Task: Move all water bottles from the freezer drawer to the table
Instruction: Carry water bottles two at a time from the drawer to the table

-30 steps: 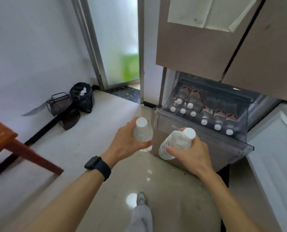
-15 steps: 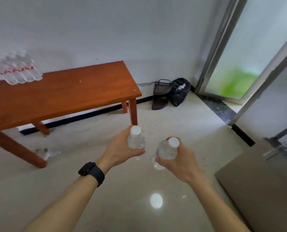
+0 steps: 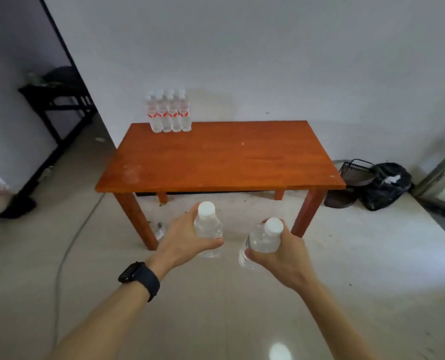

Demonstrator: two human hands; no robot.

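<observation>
left hand [image 3: 187, 239] gripping an upright water bottle [image 3: 208, 227], right hand [image 3: 281, 255] gripping a tilted second bottle [image 3: 261, 240], both short of the wooden table [image 3: 224, 162] (cluster of bottles [image 3: 169, 113] at its far left corner)

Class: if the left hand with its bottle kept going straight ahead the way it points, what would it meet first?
Probably the table, at its near edge: the left hand and bottle sit below it in the picture, though depth is unclear.
</observation>
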